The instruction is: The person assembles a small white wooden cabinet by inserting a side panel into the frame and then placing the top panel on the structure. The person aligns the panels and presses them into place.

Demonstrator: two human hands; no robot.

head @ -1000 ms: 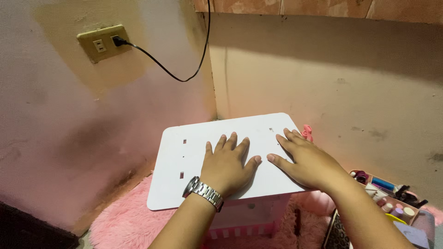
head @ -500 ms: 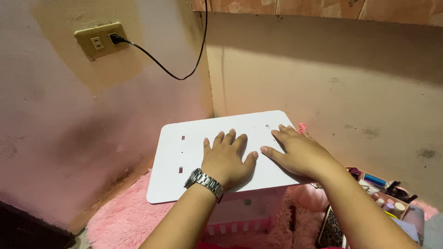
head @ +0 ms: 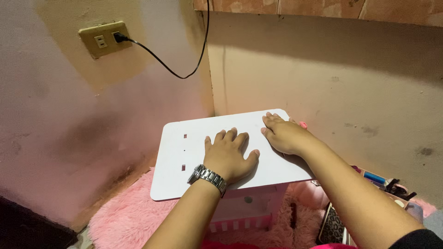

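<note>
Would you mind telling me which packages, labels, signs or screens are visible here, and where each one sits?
No signs or screens show.
Small packaged items: lower right by the wall, blue, dark and pink, too small to tell apart.
Flat patterned case: lower right on the pink rug, dark spotted print, partly hidden by the right arm.

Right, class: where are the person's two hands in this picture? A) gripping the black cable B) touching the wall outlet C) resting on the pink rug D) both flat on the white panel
D: the left hand and right hand lie palm-down, side by side, on the white panel.
</note>
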